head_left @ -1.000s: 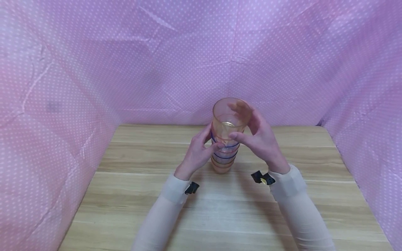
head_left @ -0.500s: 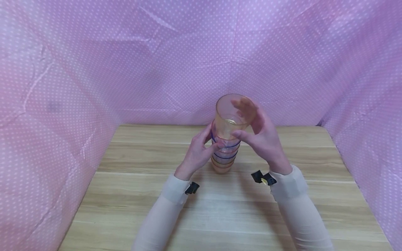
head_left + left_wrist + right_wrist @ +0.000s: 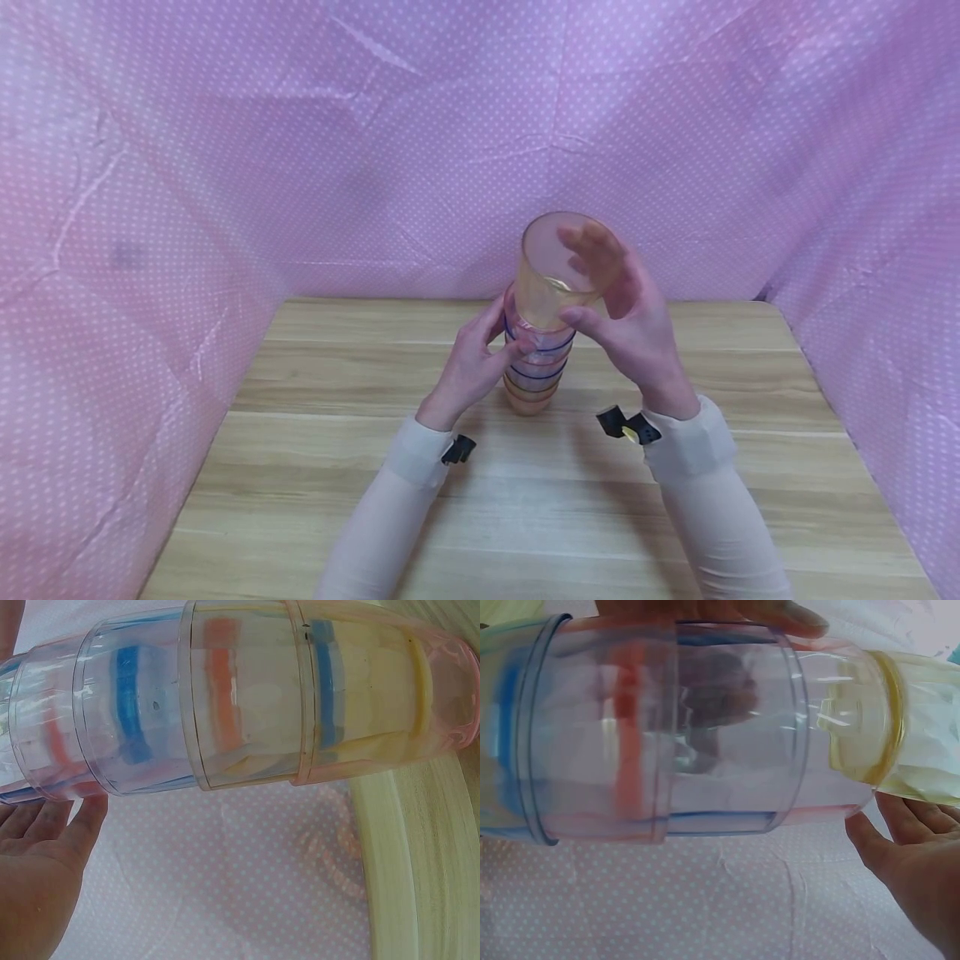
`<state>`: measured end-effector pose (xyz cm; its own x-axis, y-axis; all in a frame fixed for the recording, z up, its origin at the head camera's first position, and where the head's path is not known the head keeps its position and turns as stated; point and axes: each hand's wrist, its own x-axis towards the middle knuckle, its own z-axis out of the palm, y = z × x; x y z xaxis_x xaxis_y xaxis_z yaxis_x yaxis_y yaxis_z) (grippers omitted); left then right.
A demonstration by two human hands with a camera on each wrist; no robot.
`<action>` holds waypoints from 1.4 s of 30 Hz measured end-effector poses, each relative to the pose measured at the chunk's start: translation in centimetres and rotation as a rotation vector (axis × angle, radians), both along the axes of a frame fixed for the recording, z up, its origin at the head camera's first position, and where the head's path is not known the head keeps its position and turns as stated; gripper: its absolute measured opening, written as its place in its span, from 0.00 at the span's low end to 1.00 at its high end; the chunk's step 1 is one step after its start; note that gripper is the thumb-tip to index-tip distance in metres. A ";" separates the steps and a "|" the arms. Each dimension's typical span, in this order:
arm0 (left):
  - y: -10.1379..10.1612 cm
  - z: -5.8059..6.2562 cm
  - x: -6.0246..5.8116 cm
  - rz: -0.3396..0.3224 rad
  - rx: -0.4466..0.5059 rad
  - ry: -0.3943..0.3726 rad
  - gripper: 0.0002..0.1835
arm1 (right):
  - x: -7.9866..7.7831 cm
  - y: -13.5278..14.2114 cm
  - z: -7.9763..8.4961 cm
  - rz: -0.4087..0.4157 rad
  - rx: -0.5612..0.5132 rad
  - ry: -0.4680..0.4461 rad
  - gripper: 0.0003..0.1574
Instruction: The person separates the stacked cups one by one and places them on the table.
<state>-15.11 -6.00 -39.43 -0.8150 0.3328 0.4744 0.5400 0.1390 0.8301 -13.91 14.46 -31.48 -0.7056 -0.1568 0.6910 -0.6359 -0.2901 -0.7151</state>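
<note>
Right hand [image 3: 641,333], curved widely, grips a transparent yellow plastic cup [image 3: 533,290] partly inside an upright stack of tinted clear cups [image 3: 536,372] that the left hand [image 3: 471,360] clasps.

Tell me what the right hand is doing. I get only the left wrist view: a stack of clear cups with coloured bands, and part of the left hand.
Observer: The right hand grips a clear yellow cup at the top of the stack.

Operator: Report whether that cup is wholly out.

Observer: Not wholly; in the right wrist view its base shows through the wall of the pinkish cup just below.

Operator: Give me the right thumb.

Observer: It lies on the near side of the yellow cup, as the head view shows.
</note>
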 end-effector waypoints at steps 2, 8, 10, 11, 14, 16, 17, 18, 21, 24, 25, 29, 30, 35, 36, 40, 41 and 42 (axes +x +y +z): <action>0.0 0.0 0.0 0.001 -0.003 -0.003 0.55 | 0.2 0.0 0.2 0.009 -0.026 0.000 0.50; 0.1 0.0 0.0 -0.009 0.005 -0.006 0.53 | 1.0 0.3 0.8 0.026 -0.076 -0.006 0.49; 0.1 0.0 0.0 -0.014 0.010 -0.007 0.53 | 1.3 0.5 1.0 0.022 -0.081 -0.002 0.50; 0.1 -0.1 0.0 -0.016 0.012 -0.008 0.53 | 1.5 0.6 1.2 0.019 -0.086 0.000 0.50; 0.0 -0.1 0.0 -0.015 0.013 -0.011 0.53 | 1.8 0.8 1.3 0.012 -0.099 0.008 0.51; 0.0 -0.1 0.0 -0.014 0.012 -0.014 0.54 | 2.0 1.0 1.4 0.009 -0.113 0.013 0.51; 0.0 -0.1 -0.1 -0.017 0.016 -0.018 0.54 | 2.1 1.1 1.4 0.011 -0.120 0.016 0.52; 0.0 -0.1 -0.1 -0.018 0.018 -0.019 0.54 | 2.2 1.2 1.4 0.013 -0.126 0.017 0.52; 0.0 -0.1 -0.2 -0.018 0.017 -0.024 0.54 | 2.6 1.6 1.3 0.010 -0.139 0.018 0.51; 0.0 -0.2 -0.2 -0.009 0.008 -0.029 0.54 | 2.9 1.9 1.1 -0.002 -0.143 0.015 0.51; 0.0 -0.2 -0.2 -0.007 0.004 -0.032 0.55 | 3.0 2.1 1.0 -0.003 -0.146 0.015 0.51; 0.0 -0.2 -0.2 -0.005 0.004 -0.031 0.54 | 3.3 2.6 0.6 0.001 -0.170 0.025 0.52; 0.0 -0.2 -0.2 -0.009 0.009 -0.028 0.54 | 3.4 2.7 0.5 0.003 -0.177 0.027 0.52; 0.1 -0.3 -0.2 -0.021 0.029 -0.022 0.53 | 3.9 3.4 0.0 -0.004 -0.206 0.045 0.53; 0.0 -0.3 -0.1 -0.017 0.025 -0.022 0.53 | 4.0 3.5 0.0 -0.005 -0.209 0.047 0.53; 0.0 -0.2 0.0 0.003 0.002 -0.036 0.55 | 4.4 4.0 -0.3 -0.006 -0.209 0.051 0.53; 0.0 -0.2 0.0 0.007 -0.002 -0.036 0.55 | 4.5 4.1 -0.4 -0.004 -0.208 0.052 0.53; 0.0 -0.2 0.0 0.007 -0.003 -0.036 0.55 | 4.6 4.2 -0.6 -0.003 -0.206 0.053 0.53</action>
